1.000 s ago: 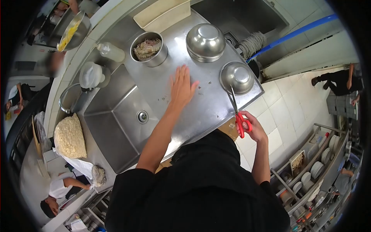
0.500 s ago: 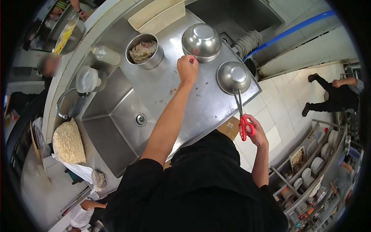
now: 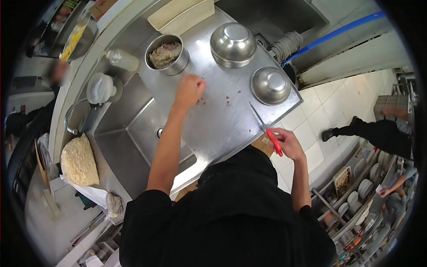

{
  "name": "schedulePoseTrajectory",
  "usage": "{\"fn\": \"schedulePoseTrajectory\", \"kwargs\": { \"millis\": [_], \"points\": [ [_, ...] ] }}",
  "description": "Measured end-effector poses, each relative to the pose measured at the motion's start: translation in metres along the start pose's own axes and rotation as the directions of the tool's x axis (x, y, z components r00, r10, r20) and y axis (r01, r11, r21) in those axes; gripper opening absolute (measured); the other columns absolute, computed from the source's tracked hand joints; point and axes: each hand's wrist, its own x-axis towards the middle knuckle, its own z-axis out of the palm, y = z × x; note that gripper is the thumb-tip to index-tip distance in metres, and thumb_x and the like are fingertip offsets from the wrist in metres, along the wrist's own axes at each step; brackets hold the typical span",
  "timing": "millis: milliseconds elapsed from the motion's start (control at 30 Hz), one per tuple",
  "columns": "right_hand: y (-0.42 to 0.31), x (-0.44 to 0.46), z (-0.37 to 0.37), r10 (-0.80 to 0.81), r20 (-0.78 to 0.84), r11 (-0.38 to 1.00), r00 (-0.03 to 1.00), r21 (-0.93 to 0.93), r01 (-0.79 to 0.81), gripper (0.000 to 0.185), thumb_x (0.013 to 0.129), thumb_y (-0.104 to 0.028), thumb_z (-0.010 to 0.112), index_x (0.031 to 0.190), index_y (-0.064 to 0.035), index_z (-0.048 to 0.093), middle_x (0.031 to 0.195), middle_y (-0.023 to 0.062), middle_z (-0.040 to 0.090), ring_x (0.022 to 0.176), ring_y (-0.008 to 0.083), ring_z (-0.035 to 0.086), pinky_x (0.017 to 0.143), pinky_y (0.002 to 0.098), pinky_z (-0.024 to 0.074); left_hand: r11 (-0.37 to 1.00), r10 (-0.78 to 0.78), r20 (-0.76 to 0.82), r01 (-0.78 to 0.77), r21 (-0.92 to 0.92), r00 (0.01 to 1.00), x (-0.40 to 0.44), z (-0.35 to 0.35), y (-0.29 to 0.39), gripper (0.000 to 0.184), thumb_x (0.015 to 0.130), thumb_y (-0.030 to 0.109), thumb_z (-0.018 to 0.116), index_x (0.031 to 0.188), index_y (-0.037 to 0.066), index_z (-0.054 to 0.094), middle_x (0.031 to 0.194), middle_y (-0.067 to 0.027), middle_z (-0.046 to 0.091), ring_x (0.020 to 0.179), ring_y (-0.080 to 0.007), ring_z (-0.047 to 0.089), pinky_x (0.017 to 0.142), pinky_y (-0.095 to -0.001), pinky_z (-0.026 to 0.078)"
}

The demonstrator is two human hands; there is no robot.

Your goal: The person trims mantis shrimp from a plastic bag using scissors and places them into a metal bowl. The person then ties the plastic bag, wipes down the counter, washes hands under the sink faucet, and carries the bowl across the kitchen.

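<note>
My left hand (image 3: 190, 91) is held over the steel counter (image 3: 213, 129) with its fingers curled closed. Whatever may be inside them is hidden. Just beyond it stands a deep steel pot (image 3: 177, 66) holding pale, reddish shellfish-like pieces (image 3: 164, 54). Scissors with red handles (image 3: 274, 142) are in my right hand (image 3: 288, 144) near the counter's front edge. Their blades look closed and point up and left over the metal. Small brown scraps (image 3: 227, 101) lie between the two hands. Two upturned steel bowls, a larger one (image 3: 233, 42) and a smaller one (image 3: 270, 85), rest to the right.
A sink basin (image 3: 133, 147) opens at the left, with a tap (image 3: 71, 127) beside it. Behind the pot is a cream tray (image 3: 182, 15); a bottle (image 3: 123, 60) stands left of it. A bag of pale pieces (image 3: 80, 160) sits on the ledge. A person (image 3: 369, 131) walks at right.
My left hand has moved left and nearer to me, away from the larger bowl. My right hand has turned the scissors leftward, and their blades have come together. The person at right has stepped closer.
</note>
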Motion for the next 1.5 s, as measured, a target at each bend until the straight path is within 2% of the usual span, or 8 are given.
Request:
{"fn": "schedulePoseTrajectory", "kwargs": {
  "millis": [200, 300, 400, 433, 700, 1033, 1200, 1500],
  "points": [
    [-0.004, 0.066, 0.051, -0.383, -0.192, 0.777, 0.904, -0.596, 0.203, 0.043, 0.081, -0.007, 0.06, 0.124, -0.0031, 0.058, 0.088, 0.0205, 0.067, 0.078, 0.0333, 0.066, 0.075, 0.0371, 0.0519, 0.976, 0.058, -0.164, -0.021, 0.217, 0.985, -0.014, 0.065, -0.033, 0.056, 0.093, 0.032, 0.058, 0.14, 0.003, 0.045, 0.149, -0.0145, 0.041, 0.139, -0.0339, 0.035, 0.113, -0.0484, 0.027],
    [-0.022, 0.04, 0.07, -0.355, -0.066, 0.657, 0.932, -0.727, 0.199, 0.046, 0.079, -0.001, 0.061, 0.125, -0.0054, 0.061, 0.083, 0.0131, 0.069, 0.074, 0.0159, 0.066, 0.071, 0.0299, 0.0525, 0.947, 0.281, 0.04, -0.284, 0.151, 0.959, -0.035, 0.084, -0.01, 0.059, 0.095, 0.033, 0.054, 0.146, 0.006, 0.038, 0.155, -0.0134, 0.032, 0.145, -0.0314, 0.025, 0.116, -0.0518, 0.02],
    [-0.01, 0.014, 0.05, -0.333, -0.212, 0.785, 0.919, -0.603, 0.145, 0.043, 0.078, -0.007, 0.063, 0.121, -0.0041, 0.063, 0.092, 0.0186, 0.07, 0.078, 0.028, 0.069, 0.074, 0.0362, 0.0531, 0.922, 0.386, 0.226, -0.367, -0.124, 0.894, -0.05, 0.074, 0.014, 0.061, 0.096, 0.036, 0.052, 0.146, 0.005, 0.036, 0.156, -0.0135, 0.028, 0.146, -0.031, 0.023, 0.117, -0.0511, 0.019],
    [-0.007, 0.008, 0.042, -0.345, -0.246, 0.861, 0.906, -0.467, 0.202, 0.044, 0.078, -0.002, 0.063, 0.123, -0.0013, 0.061, 0.087, 0.0142, 0.072, 0.072, 0.0184, 0.068, 0.067, 0.0323, 0.053, 0.923, 0.383, 0.232, -0.364, -0.125, 0.894, -0.045, 0.074, 0.017, 0.061, 0.096, 0.036, 0.052, 0.146, 0.005, 0.036, 0.156, -0.0135, 0.028, 0.146, -0.031, 0.023, 0.117, -0.0511, 0.019],
    [-0.024, -0.028, 0.009, -0.133, -0.382, 0.965, 0.915, -0.261, 0.032, 0.046, 0.084, 0.0, 0.067, 0.128, -0.0002, 0.057, 0.073, 0.005, 0.067, 0.059, 0.0065, 0.057, 0.051, 0.0218, 0.0442, 0.885, 0.455, 0.181, -0.466, 0.019, 0.872, 0.011, 0.102, 0.051, 0.077, 0.091, 0.046, 0.057, 0.148, 0.001, 0.029, 0.158, -0.0146, 0.022, 0.147, -0.0314, 0.019, 0.117, -0.0498, 0.019],
    [-0.007, -0.067, -0.002, -0.056, -0.409, 0.989, 0.911, -0.147, -0.006, 0.041, 0.085, 0.002, 0.061, 0.126, -0.0001, 0.059, 0.076, 0.0044, 0.067, 0.063, 0.0056, 0.058, 0.055, 0.021, 0.0439, 0.946, 0.216, 0.232, -0.262, 0.189, 0.948, -0.136, 0.083, 0.082, 0.09, 0.084, 0.055, 0.059, 0.149, 0.001, 0.028, 0.158, -0.0147, 0.023, 0.147, -0.0309, 0.019, 0.115, -0.0573, 0.016],
    [-0.038, -0.047, -0.011, -0.156, -0.376, 0.959, 0.913, -0.281, 0.048, 0.042, 0.082, 0.004, 0.057, 0.124, -0.0001, 0.06, 0.077, 0.008, 0.069, 0.063, 0.0064, 0.059, 0.055, 0.0228, 0.0465, 0.839, 0.543, 0.278, -0.524, -0.147, 0.792, -0.122, 0.118, 0.124, 0.09, 0.085, 0.06, 0.055, 0.148, 0.002, 0.029, 0.157, -0.0136, 0.027, 0.146, -0.0308, 0.023, 0.114, -0.0607, 0.015],
    [-0.075, 0.047, 0.034, -0.623, -0.004, 0.416, 0.782, -0.848, 0.327, 0.034, 0.08, -0.009, 0.059, 0.113, -0.001, 0.062, 0.078, 0.0234, 0.065, 0.074, 0.0401, 0.064, 0.07, 0.0464, 0.0512, 0.98, 0.012, 0.167, -0.045, 0.195, 0.986, -0.158, 0.071, 0.057, 0.089, 0.087, 0.057, 0.056, 0.15, 0.003, 0.026, 0.159, -0.0116, 0.023, 0.147, -0.0299, 0.018, 0.114, -0.0619, 0.012]
  ]
}}
